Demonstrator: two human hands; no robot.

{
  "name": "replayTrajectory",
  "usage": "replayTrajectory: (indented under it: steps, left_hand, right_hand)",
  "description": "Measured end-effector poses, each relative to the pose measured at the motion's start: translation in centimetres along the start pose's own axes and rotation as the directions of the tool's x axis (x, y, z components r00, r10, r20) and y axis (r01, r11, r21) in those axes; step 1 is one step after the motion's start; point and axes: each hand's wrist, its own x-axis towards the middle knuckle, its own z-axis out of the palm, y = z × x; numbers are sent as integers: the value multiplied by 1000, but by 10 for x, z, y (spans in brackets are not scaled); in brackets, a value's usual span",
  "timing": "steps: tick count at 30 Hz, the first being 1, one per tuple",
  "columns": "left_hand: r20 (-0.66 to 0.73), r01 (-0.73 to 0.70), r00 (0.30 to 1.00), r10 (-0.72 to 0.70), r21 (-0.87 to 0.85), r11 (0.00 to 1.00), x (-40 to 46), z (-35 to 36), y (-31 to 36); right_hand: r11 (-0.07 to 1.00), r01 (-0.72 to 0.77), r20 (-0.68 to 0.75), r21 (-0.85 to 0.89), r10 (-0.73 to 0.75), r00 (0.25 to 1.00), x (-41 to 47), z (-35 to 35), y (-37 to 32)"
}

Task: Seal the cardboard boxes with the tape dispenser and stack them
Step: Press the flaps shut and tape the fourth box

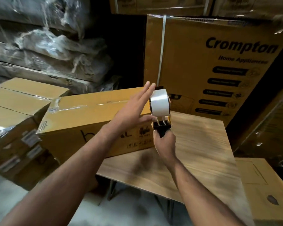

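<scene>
Tape dispenser [160, 111] held upright above wooden table [203, 144], just off right end of long cardboard box [91, 121] — white roll on top. Right hand [166, 144] grips black handle, fingers curled round it. Left hand [134, 110] alongside roll, fingers straight and close together, thumb toward dispenser. Box lies on table's left part, clear tape along top seam. Large Crompton carton [216, 62] behind.

cardboard box [88, 121] on wooden table [194, 152]
</scene>
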Motion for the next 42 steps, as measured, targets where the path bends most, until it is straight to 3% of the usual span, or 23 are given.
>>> replayTrajectory:
  steps: [6,10,13,15,16,17,18,19,20,21,22,23,24,27,36,40,42]
  left_hand:
    - [-126,-33,992,26,-56,998,1,-20,0]
    - [-155,-18,988,-22,-250,968,6,-17,0]
    - [-176,-24,984,-3,-148,989,18,-7,-5]
    - [-227,88,966,-126,-170,982,30,3,-10]
    - [-256,175,931,-261,-315,933,36,7,-9]
    - [-239,271,867,-438,-512,815,42,9,-5]
    - [-144,357,780,-610,-698,621,48,12,-4]
    - [26,411,689,-724,-836,362,52,15,-2]
    - [238,425,624,-744,-903,68,56,17,-3]
    - [434,400,607,-666,-891,-215,59,19,-5]
    - [566,381,621,-542,-823,-423,61,20,-7]
    - [623,375,654,-430,-760,-530,64,23,-9]
    - [632,388,690,-354,-735,-556,68,27,-10]
    - [613,407,719,-327,-754,-516,83,43,-12]
    - [657,429,633,-410,-738,-521,118,61,-29]
    - [680,392,651,-338,-682,-617,127,74,-44]
    - [681,462,637,-362,-713,-527,131,74,-46]
  right_hand:
    - [999,34,122,-26,-30,992,-8,10,-28]
    - [996,94,196,5,-93,976,-1,1,-37]
    - [995,83,247,57,-95,964,5,-6,-42]
    - [996,74,238,54,-85,968,11,-9,-43]
    - [997,61,222,54,-71,972,16,-10,-42]
    - [997,43,214,63,-55,975,20,-12,-42]
    - [996,28,213,80,-44,976,26,-13,-41]
    - [995,14,218,101,-36,975,31,-15,-40]
    - [992,5,226,124,-34,974,37,-16,-39]
    - [989,3,237,145,-38,971,41,-19,-37]
    - [986,14,248,164,-55,967,44,-22,-35]
    - [983,37,258,178,-83,963,48,-26,-34]
    - [979,64,269,192,-116,956,52,-30,-32]
    - [968,100,319,231,-172,932,67,-41,-29]
    - [951,86,470,298,-224,854,121,-67,-16]
    - [954,48,511,296,-200,836,141,-70,-6]
    - [957,34,521,290,-187,833,147,-69,-6]
